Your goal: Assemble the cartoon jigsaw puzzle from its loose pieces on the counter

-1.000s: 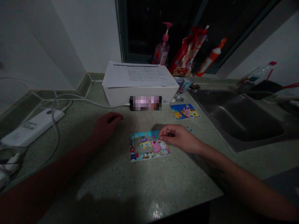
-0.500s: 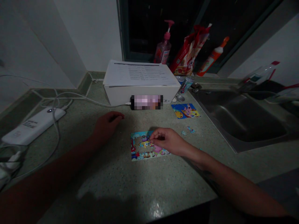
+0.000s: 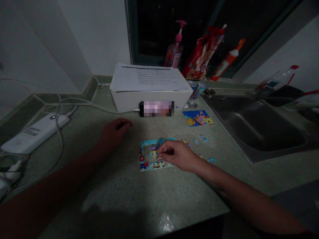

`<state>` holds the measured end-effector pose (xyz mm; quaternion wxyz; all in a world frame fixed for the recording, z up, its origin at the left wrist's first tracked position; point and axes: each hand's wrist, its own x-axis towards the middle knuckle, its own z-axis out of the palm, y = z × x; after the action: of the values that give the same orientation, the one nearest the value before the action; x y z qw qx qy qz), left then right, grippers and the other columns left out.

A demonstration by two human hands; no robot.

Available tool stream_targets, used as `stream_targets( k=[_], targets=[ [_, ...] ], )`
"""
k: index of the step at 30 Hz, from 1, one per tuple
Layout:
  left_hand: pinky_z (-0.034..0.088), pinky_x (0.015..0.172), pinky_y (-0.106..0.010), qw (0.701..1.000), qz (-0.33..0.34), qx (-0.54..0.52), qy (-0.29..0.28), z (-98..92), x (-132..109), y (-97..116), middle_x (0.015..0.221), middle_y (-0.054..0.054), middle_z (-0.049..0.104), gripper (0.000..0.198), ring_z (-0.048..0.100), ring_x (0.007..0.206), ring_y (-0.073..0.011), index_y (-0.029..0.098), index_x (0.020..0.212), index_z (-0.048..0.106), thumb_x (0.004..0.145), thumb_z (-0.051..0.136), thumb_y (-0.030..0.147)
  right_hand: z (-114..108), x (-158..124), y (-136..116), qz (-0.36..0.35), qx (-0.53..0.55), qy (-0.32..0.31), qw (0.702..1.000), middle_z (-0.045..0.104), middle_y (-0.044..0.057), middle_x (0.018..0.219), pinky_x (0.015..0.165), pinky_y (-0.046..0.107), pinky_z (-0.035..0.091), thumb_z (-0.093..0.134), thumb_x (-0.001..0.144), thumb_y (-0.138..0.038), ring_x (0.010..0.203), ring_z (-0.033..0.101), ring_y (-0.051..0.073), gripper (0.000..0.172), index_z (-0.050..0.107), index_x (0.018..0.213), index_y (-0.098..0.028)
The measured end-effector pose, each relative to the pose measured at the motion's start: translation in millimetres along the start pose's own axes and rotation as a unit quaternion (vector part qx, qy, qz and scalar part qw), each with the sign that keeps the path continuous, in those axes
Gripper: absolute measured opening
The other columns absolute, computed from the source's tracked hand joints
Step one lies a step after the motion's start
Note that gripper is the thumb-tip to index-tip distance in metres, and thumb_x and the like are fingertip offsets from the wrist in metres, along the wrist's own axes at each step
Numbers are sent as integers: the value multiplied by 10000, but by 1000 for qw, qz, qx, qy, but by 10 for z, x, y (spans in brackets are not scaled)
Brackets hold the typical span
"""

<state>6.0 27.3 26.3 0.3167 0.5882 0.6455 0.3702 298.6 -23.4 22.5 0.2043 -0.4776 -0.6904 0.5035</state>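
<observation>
A partly filled jigsaw puzzle [image 3: 144,166] of cartoon figures lies flat on the counter, with bare gaps inside its frame. Over its right part is my right hand [image 3: 178,154], thumb and forefinger pinched on a small jigsaw piece [image 3: 159,159], mostly hidden by the fingertips. My hand covers the puzzle's right side. Several loose jigsaw pieces [image 3: 203,138] lie to the right of it. My left hand [image 3: 115,132] rests on the counter, left of and beyond the puzzle, with fingers loosely curled in and nothing seen in them.
Behind the puzzle, a phone [image 3: 157,109] on a cable leans against a white box [image 3: 127,101] topped with papers. A cartoon picture card [image 3: 198,118] lies to its right. At right is a metal sink [image 3: 271,126]. A white power bank [image 3: 35,132] with cables sits at left.
My right hand has shifted slightly down and toward me over the puzzle, uncovering its top edge and loose pieces beyond. My left hand has stayed in place.
</observation>
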Motion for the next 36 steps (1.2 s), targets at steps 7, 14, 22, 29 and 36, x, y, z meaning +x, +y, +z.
stream_targets(
  k=[7, 14, 22, 29, 36],
  targets=[
    [576, 1079, -506, 1000, -5, 3, -4, 8, 8, -13, 1078, -74, 855, 309, 775, 1088, -323, 259, 979, 792, 862, 636, 498, 24, -13, 21, -9, -10, -5, 1000, 763, -20, 819, 692, 292, 508, 763, 898, -132, 735, 684, 151, 116, 756, 882, -247],
    [587, 1074, -473, 1000, -7, -6, -1, 10, 1, -12, 1082, -50, 863, 273, 778, 1102, -316, 272, 958, 792, 863, 638, 478, 21, -15, 0, -16, -8, -10, 1000, 775, -16, 824, 698, 293, 513, 781, 910, -154, 749, 708, 162, 99, 758, 875, -244],
    [584, 1051, -488, 1000, -4, 12, -2, 10, 24, -18, 1044, -63, 858, 279, 776, 1065, -319, 264, 956, 796, 866, 627, 467, 31, -24, 6, -17, -24, -8, 1000, 777, -11, 839, 708, 293, 522, 784, 922, -145, 760, 705, 157, 92, 759, 896, -230],
    [587, 1057, -483, 1000, -2, -3, -7, -1, 9, -13, 1068, -64, 863, 271, 779, 1081, -315, 268, 960, 791, 866, 642, 474, 31, -42, -24, -36, -62, 2, 997, 775, -16, 831, 709, 294, 516, 794, 917, -131, 746, 692, 150, 97, 768, 906, -224],
    [592, 1031, -474, 1000, 1, 2, 0, 11, 13, -15, 1042, -57, 862, 267, 781, 1040, -304, 267, 945, 794, 865, 631, 462, 13, -53, -43, -76, -113, 25, 990, 775, -15, 841, 707, 290, 494, 792, 918, -122, 732, 673, 137, 99, 787, 915, -221]
  ],
)
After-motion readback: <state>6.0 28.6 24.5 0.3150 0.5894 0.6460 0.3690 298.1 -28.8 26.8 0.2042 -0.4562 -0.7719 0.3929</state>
